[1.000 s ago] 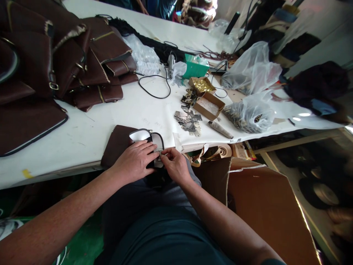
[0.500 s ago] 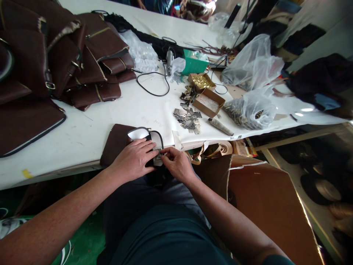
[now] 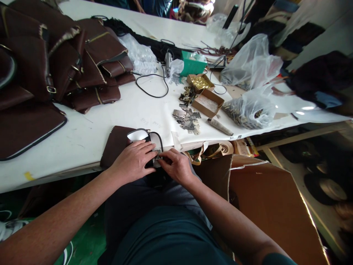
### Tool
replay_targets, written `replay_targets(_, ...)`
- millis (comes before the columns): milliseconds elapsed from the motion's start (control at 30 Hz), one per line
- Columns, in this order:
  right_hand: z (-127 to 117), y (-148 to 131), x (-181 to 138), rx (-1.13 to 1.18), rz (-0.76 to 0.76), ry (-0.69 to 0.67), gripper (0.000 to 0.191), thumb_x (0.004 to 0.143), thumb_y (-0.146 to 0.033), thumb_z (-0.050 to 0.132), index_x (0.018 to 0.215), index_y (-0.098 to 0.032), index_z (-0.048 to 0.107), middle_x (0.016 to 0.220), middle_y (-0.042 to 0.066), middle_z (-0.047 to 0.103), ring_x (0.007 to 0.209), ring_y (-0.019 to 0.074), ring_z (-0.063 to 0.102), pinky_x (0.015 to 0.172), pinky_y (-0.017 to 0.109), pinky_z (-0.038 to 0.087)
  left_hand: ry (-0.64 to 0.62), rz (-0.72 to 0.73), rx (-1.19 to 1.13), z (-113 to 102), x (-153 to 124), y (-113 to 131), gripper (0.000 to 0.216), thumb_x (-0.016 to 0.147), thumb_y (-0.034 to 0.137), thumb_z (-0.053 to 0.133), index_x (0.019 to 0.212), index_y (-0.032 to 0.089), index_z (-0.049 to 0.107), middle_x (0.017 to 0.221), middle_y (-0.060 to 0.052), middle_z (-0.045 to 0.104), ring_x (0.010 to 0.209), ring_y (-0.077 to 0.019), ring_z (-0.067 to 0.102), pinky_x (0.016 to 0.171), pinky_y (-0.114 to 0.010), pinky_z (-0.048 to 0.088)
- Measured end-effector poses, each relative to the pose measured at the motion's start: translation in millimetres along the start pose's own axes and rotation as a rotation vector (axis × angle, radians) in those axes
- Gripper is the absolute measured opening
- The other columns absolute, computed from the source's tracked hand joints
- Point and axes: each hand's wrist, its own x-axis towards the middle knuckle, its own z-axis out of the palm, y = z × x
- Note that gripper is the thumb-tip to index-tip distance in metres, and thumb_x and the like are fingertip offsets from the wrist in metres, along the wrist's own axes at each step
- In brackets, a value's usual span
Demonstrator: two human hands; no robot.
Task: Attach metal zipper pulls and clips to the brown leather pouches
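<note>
A brown leather piece [image 3: 116, 142] with a black-edged white flap lies at the near edge of the white table [image 3: 116, 110]. My left hand [image 3: 134, 161] lies flat on it, fingers stretched toward a small silver metal plate [image 3: 157, 159] at the flap's edge. My right hand [image 3: 175, 166] meets it from the right, fingertips pinched on that plate. Both hands touch at the plate, just over the table's edge above my lap.
Brown leather bags [image 3: 55, 62] are stacked at the back left. A heap of metal plates [image 3: 187, 119], small cardboard boxes [image 3: 207, 103] of fittings, a green box [image 3: 193, 65], a black cable [image 3: 151, 86] and plastic bags [image 3: 248, 66] lie right of centre. A large cardboard sheet [image 3: 264, 198] leans below right.
My right hand has slid slightly left, closing onto the plate against my left fingertips. The left hand and leather piece stay put.
</note>
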Motion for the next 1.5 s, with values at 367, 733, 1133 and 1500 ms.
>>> replay_targets(367,36.3,1.2,-7.6,0.510,0.317,0.275,0.026,0.079,-0.039,0.083,0.095,-0.022,0.072,0.086,0.000,0.070,0.077,0.0174,0.062,0.076,0.029,0.055,0.004,-0.010,-0.021,-0.7,0.7,2.0,0.047,0.084,0.029,0.082,0.129,0.016,0.076,0.144,-0.019,0.071,0.136,-0.0388,0.065,0.122,-0.058,0.046)
replay_targets(733,33.9,4.8,-12.7,0.474,0.189,0.278,0.022,0.083,-0.036,0.081,0.097,-0.021,0.074,0.084,0.001,0.069,0.075,0.0178,0.062,0.074,0.031,0.054,-0.010,0.011,0.025,-1.4,0.7,1.3,0.049,0.085,0.032,0.083,0.130,0.013,0.075,0.145,-0.021,0.070,0.136,-0.0391,0.066,0.121,-0.058,0.047)
replay_targets(1133,31.6,6.6,-9.8,0.354,-0.007,0.311,0.005,0.093,-0.027,0.078,0.094,-0.022,0.079,0.085,0.001,0.068,0.076,0.0169,0.061,0.075,0.031,0.052,0.006,0.042,0.032,-3.7,2.8,2.8,0.043,0.084,0.033,0.084,0.122,0.013,0.076,0.143,-0.021,0.071,0.134,-0.0399,0.066,0.120,-0.058,0.049)
replay_targets(1500,12.7,5.4,-6.9,0.283,0.051,0.222,0.007,0.090,-0.030,0.078,0.095,-0.025,0.079,0.077,-0.001,0.065,0.072,0.0175,0.061,0.073,0.031,0.053,-0.035,0.036,0.038,-6.0,2.7,4.9,0.046,0.084,0.032,0.086,0.125,0.014,0.077,0.147,-0.021,0.068,0.138,-0.0401,0.063,0.122,-0.058,0.046)
